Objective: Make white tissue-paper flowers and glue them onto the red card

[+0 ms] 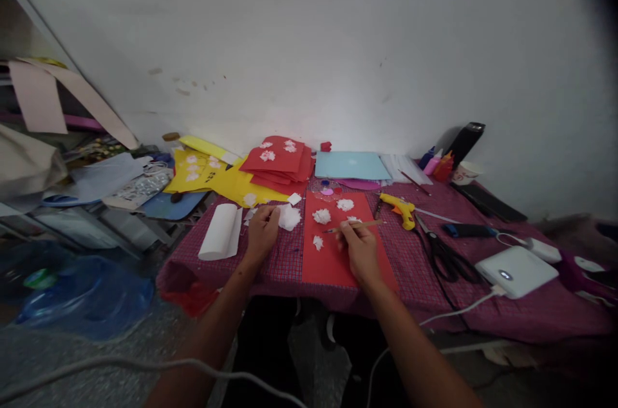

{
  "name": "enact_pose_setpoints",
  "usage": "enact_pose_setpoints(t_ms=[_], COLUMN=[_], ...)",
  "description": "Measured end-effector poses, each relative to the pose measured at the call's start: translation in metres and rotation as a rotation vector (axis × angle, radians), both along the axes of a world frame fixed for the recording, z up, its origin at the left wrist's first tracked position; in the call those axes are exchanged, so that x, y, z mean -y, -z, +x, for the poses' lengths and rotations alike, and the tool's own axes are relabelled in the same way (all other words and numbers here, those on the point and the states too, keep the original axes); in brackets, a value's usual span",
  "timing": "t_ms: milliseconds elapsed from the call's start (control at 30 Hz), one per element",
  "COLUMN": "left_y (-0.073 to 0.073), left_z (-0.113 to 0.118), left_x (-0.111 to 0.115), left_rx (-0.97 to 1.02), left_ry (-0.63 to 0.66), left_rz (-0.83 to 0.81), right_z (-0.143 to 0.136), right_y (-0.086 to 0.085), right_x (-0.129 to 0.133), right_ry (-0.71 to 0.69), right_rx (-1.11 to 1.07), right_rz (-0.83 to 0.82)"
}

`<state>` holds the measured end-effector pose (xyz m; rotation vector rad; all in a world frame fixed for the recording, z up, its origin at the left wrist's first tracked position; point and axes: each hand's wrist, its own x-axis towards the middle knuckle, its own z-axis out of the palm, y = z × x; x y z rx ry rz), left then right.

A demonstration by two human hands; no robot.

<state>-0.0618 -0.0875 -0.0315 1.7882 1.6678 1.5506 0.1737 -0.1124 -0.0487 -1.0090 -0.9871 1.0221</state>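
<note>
My right hand (360,247) is closed around a slim paintbrush (369,223) with a brown handle. The brush's dark tip points left, above a sheet of red paper (328,269). White paper flowers lie on that sheet, among them a full one (321,216), another (345,204) and a smaller one (317,242); one more is partly covered by the brush and hand. My left hand (263,228) is closed, its fingers pinched together beside a pile of white tissue pieces (290,217). Whatever those fingers hold cannot be made out. A paint palette (326,189) lies just behind the red sheet.
A white paper roll (218,232) stands left of my left hand. Red sheets with flowers (277,160) are stacked behind. To the right lie a yellow glue gun (400,210), black scissors (441,253) and a white power bank (516,271) with cables. Paint bottles (443,166) stand farther back.
</note>
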Motion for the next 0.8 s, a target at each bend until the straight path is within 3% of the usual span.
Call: enact_pose_setpoints(t_ms=[333, 800], left_y=[0.0000, 0.0035], left_z=[-0.0020, -0.0011], left_x=[0.0003, -0.0033], left_rx=[0.077, 0.286], left_ry=[0.057, 0.028], left_rz=[0.046, -0.059], right_z=[0.0012, 0.0008], right_y=[-0.0045, -0.0053], right_x=[0.0028, 0.0030], right_ry=[-0.063, -0.073], right_rx=[0.036, 0.052], right_rz=[0.003, -0.014])
